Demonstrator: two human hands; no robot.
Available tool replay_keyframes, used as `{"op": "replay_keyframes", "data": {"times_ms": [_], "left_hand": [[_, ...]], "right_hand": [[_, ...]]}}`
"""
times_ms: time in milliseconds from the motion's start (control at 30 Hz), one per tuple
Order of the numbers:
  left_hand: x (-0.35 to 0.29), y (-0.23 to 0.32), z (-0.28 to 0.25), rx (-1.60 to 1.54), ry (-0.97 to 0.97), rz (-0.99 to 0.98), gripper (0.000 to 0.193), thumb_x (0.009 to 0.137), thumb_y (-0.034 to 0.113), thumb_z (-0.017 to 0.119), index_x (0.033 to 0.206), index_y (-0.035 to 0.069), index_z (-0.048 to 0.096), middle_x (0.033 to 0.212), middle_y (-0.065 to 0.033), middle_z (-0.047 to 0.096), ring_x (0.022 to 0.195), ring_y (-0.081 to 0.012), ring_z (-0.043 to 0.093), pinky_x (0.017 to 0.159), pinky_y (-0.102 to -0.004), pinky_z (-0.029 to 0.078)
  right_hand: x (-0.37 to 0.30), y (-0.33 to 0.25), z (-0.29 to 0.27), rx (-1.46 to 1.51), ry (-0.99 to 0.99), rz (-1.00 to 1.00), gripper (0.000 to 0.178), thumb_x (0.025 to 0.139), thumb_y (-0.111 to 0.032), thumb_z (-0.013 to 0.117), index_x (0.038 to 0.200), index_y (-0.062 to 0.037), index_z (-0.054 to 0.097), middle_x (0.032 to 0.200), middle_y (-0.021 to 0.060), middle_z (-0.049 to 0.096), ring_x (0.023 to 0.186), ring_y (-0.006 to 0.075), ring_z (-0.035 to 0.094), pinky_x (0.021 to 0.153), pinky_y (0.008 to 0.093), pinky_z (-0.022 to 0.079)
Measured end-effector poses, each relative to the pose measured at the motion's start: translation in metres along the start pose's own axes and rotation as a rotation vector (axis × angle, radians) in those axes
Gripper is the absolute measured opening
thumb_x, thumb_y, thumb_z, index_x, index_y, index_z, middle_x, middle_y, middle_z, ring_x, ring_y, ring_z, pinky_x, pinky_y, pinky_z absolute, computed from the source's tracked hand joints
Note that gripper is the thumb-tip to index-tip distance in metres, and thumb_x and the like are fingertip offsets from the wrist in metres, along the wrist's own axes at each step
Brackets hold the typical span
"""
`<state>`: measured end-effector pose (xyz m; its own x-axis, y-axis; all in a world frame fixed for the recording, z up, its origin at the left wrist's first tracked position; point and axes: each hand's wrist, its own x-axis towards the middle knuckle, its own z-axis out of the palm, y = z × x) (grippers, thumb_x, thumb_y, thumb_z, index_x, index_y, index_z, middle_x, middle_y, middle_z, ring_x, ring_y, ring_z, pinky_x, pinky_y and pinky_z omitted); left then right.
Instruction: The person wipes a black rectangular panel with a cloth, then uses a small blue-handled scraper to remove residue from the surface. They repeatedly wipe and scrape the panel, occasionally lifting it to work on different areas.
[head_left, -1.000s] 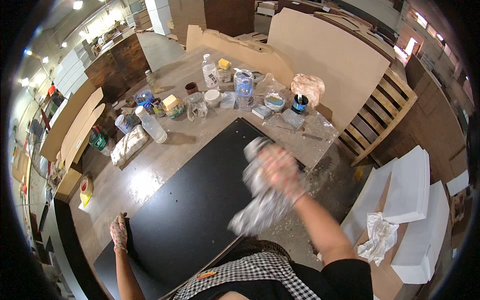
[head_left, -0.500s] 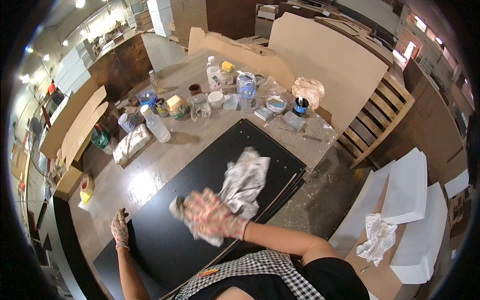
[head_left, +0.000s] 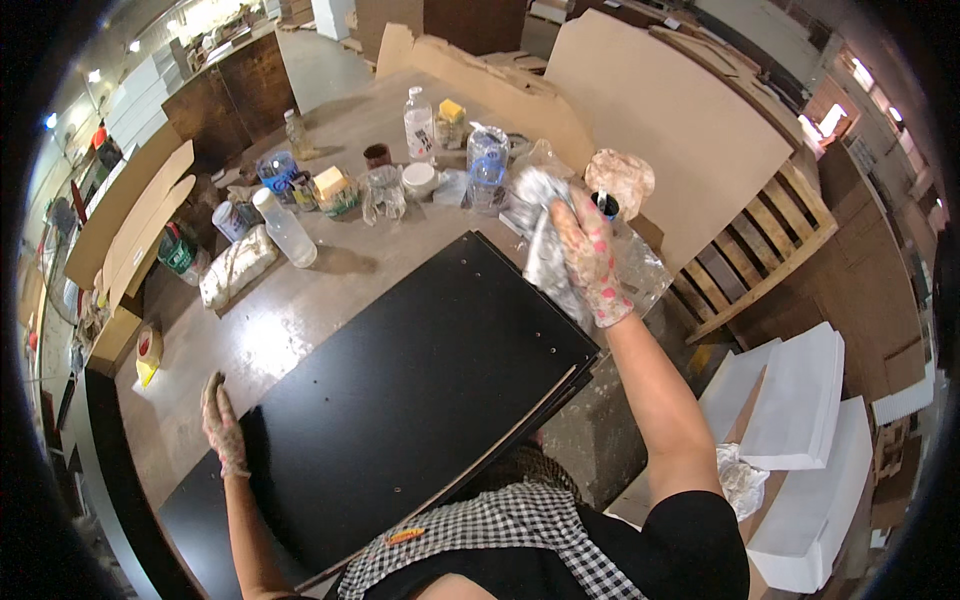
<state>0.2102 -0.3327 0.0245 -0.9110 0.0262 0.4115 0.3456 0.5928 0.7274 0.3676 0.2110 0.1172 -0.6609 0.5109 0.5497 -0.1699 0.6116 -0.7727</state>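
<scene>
A black panel point(head_left: 420, 350) with small holes near its edges lies across the table before me, on top of at least one other dark panel. My right hand point(head_left: 594, 262), in a patterned work glove, is closed around a crumpled grey-white rag point(head_left: 550, 250). Hand and rag are over the panel's far right end, and the rag hides part of the things behind it. My left hand point(head_left: 224, 428), gloved too, rests at the panel's left edge with its fingers stretched out and nothing in them.
Behind the panel stand a clear bottle point(head_left: 286, 230), a wrapped white bundle point(head_left: 240, 268), a yellow sponge point(head_left: 332, 184) and several jars. A tape roll point(head_left: 149, 352) lies at left. Cardboard point(head_left: 665, 95), a wooden slatted frame point(head_left: 765, 250) and white foam blocks point(head_left: 790, 410) are at right.
My right hand has swept the rag from the panel's middle to its far right end, and that arm is stretched out. My left hand stays beside the left edge.
</scene>
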Motion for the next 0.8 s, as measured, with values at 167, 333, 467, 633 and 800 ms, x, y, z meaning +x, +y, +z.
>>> {"op": "replay_keyframes", "data": {"times_ms": [167, 333, 467, 633, 800], "left_hand": [[-0.042, 0.13, 0.097, -0.146, -0.253, 0.103, 0.044, 0.096, 0.018, 0.052, 0.138, 0.004, 0.045, 0.141, -0.0143, 0.044, 0.133, -0.0261, 0.039, 0.11, -0.039, 0.031], [-0.082, 0.261, 0.2, -0.849, -0.362, -0.201, 0.104, 0.077, 0.057, 0.069, 0.152, 0.013, 0.011, 0.157, -0.0144, 0.012, 0.139, -0.0307, 0.028, 0.111, -0.0469, 0.03], [-0.085, 0.309, 0.238, -0.862, -0.334, -0.217, 0.06, 0.081, 0.018, 0.071, 0.134, 0.003, 0.048, 0.133, -0.0131, 0.054, 0.116, -0.0248, 0.055, 0.101, -0.0382, 0.043], [-0.055, 0.328, 0.202, -0.427, -0.302, -0.238, 0.038, 0.072, -0.005, 0.049, 0.106, -0.001, 0.066, 0.096, -0.0079, 0.064, 0.091, -0.0192, 0.062, 0.084, -0.0299, 0.049], [-0.021, 0.369, 0.193, 0.587, -0.67, 0.277, 0.059, 0.071, 0.036, 0.073, 0.12, 0.004, 0.062, 0.121, -0.0165, 0.059, 0.118, -0.0339, 0.05, 0.102, -0.0465, 0.038]], "right_hand": [[0.006, -0.008, 0.019, 0.339, -0.334, 0.076, 0.032, 0.094, -0.008, 0.057, 0.124, 0.0015, 0.052, 0.108, 0.004, 0.061, 0.095, 0.0106, 0.057, 0.083, 0.0261, 0.049], [-0.029, 0.008, 0.033, 0.668, -0.44, -0.228, 0.04, 0.092, -0.017, 0.059, 0.129, -0.0041, 0.052, 0.123, 0.0158, 0.058, 0.1, 0.0231, 0.059, 0.087, 0.0348, 0.051], [-0.032, 0.047, 0.024, 0.711, -0.928, -0.1, 0.03, 0.094, -0.014, 0.052, 0.118, 0.0027, 0.058, 0.122, 0.0217, 0.058, 0.112, 0.0323, 0.057, 0.096, 0.0377, 0.046], [0.026, 0.128, -0.066, 0.543, -0.579, 0.074, 0.02, 0.092, -0.006, 0.057, 0.111, -0.0023, 0.064, 0.111, 0.0133, 0.066, 0.102, 0.0223, 0.063, 0.089, 0.033, 0.051], [0.057, 0.187, -0.14, 0.331, -0.25, 0.546, 0.02, 0.092, -0.005, 0.058, 0.109, 0.0008, 0.065, 0.095, 0.0059, 0.068, 0.079, 0.0089, 0.061, 0.068, 0.0236, 0.05]]}}
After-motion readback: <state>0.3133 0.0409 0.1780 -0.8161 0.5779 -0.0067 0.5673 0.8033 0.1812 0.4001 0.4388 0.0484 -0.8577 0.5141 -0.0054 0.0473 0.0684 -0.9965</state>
